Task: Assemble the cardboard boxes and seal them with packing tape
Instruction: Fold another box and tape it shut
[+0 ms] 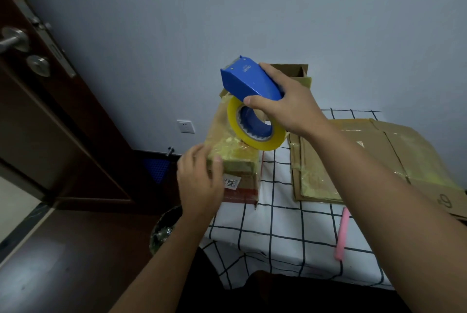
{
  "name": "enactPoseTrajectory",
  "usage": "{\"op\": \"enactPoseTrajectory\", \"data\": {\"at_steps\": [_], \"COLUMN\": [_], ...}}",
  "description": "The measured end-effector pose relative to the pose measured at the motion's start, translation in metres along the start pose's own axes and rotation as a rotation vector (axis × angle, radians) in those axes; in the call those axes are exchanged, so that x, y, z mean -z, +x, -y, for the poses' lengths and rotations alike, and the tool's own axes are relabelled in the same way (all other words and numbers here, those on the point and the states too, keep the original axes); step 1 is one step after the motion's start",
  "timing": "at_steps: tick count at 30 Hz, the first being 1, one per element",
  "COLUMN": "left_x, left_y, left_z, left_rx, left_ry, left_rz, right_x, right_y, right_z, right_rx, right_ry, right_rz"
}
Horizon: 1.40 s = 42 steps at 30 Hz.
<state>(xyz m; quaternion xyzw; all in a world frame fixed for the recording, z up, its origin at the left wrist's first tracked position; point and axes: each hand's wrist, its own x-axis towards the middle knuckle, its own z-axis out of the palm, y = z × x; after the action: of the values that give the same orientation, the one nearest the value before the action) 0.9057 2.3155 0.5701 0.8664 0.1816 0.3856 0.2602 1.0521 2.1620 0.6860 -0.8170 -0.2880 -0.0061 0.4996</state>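
Note:
An assembled cardboard box [235, 145], covered in yellowish tape, stands at the left edge of the checked table [275, 231]. My left hand [199, 183] grips its near left corner, thumb on the top edge. My right hand [285, 105] holds a blue tape dispenser [250, 80] with a yellow tape roll [255, 128] in the air just above the box's top. A strip of tape seems to run from the roll down to the box.
Flattened cardboard boxes [366, 161] lie stacked on the right of the table, and another open box [298, 72] stands behind. A pink knife-like tool [342, 234] lies near the front edge. A bin [164, 229] sits on the floor at left, beside a dark door [38, 85].

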Motion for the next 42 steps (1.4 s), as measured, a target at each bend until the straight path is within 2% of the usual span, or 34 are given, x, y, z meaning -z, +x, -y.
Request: {"op": "enactPoseTrajectory", "data": {"at_steps": [2, 4, 8, 12, 20, 32, 37, 38, 42], "left_x": [0.006, 0.010, 0.013, 0.010, 0.008, 0.012, 0.011, 0.010, 0.012], "left_y": [0.005, 0.011, 0.014, 0.017, 0.022, 0.019, 0.022, 0.022, 0.015], "left_z": [0.007, 0.015, 0.031, 0.038, 0.041, 0.047, 0.050, 0.050, 0.050], "left_rx": [0.225, 0.342, 0.224, 0.047, -0.063, -0.039, -0.049, -0.025, 0.279], "left_ry": [-0.194, -0.349, -0.329, -0.241, -0.185, -0.276, -0.231, -0.256, -0.503], "left_rz": [-0.030, 0.047, 0.188, 0.180, 0.161, 0.204, 0.155, 0.164, 0.204], "right_x": [-0.001, -0.001, -0.002, -0.004, -0.004, -0.003, -0.005, -0.004, -0.003], "right_y": [0.002, 0.004, 0.007, 0.008, 0.010, 0.009, 0.010, 0.011, 0.012], "right_z": [0.001, 0.001, 0.002, 0.004, 0.007, 0.006, 0.006, 0.006, 0.005], "right_rx": [0.003, 0.001, 0.004, 0.010, 0.021, 0.006, 0.014, 0.015, 0.015], "right_ry": [-0.010, -0.019, -0.045, -0.078, -0.112, -0.073, -0.086, -0.088, -0.098], "right_rz": [0.009, 0.016, 0.036, 0.041, 0.052, 0.041, 0.047, 0.049, 0.048]}}
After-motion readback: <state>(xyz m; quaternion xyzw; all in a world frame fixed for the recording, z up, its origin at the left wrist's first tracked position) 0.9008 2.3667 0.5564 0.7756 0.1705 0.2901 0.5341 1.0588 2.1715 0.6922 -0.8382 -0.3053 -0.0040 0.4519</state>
